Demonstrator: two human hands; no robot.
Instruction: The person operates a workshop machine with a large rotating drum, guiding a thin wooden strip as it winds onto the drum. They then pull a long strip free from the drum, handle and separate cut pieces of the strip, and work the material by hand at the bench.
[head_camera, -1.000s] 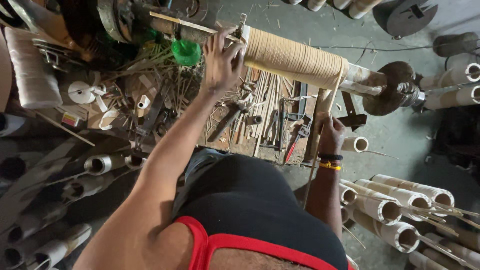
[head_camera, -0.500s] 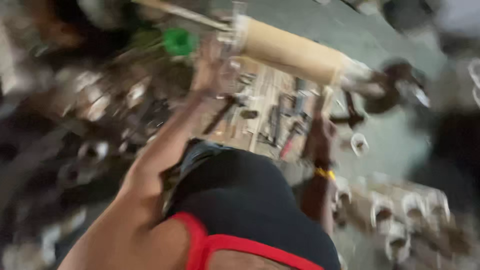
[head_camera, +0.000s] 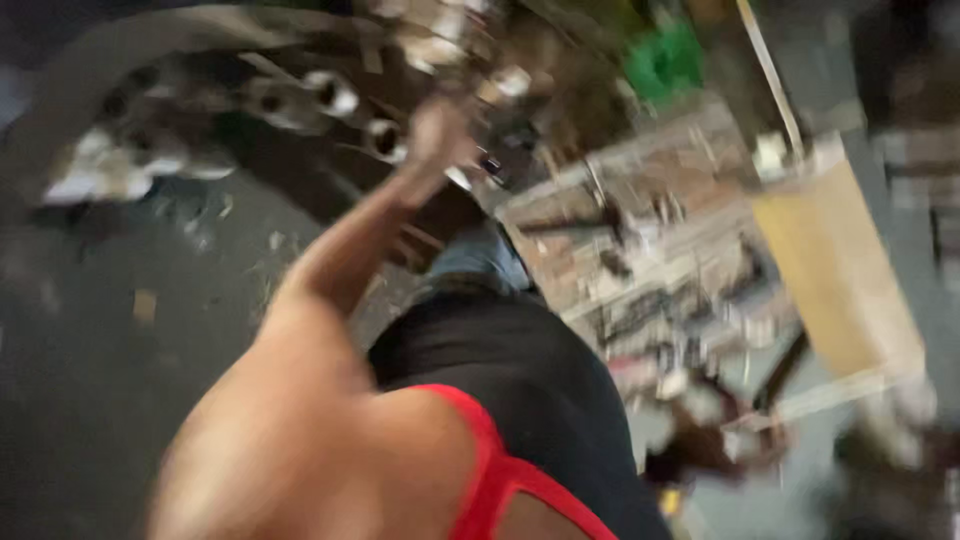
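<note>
The picture is badly blurred by motion. My left hand (head_camera: 440, 132) is stretched out to the upper middle, close to a heap of grey tubes and bobbins (head_camera: 340, 100); whether it holds anything is unclear. My right hand (head_camera: 705, 452) hangs low on the right, beside a dark bar of the stand, and its grip is too smeared to read. A large roller wound with cream thread (head_camera: 835, 265) lies on the right, away from both hands.
A wooden board strewn with small tools (head_camera: 640, 260) sits between my arms. A green object (head_camera: 665, 58) shows at the top. Dark floor with scraps (head_camera: 110, 330) spreads on the left.
My left hand has left the end of the cream roller and swung left towards the heap of tubes. The view has turned left, so the roller now sits at the right.
</note>
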